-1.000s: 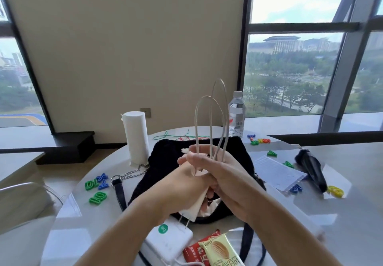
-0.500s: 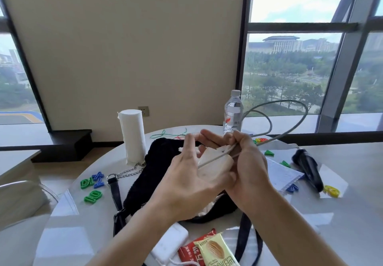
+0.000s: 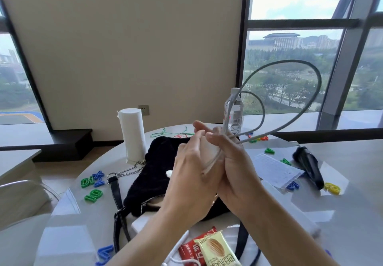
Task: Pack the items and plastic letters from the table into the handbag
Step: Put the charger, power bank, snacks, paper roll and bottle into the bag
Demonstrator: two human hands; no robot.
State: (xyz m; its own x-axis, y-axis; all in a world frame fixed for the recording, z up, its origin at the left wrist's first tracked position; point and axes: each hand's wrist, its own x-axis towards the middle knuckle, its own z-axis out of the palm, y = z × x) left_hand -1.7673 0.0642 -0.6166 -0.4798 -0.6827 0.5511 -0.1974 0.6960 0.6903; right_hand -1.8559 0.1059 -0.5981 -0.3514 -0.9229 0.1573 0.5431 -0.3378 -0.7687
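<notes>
Cable [image 3: 290, 124] loops before water bottle [image 3: 233, 112]

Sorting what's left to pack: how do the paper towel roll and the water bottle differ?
The paper towel roll is opaque white and wider; the water bottle is clear, slimmer, with a white cap. The roll stands left of the black handbag, the bottle at the table's far edge. Both stand upright, still unpacked.

Both hands [image 3: 209, 174] around cable [image 3: 298, 108] (looped)
</notes>
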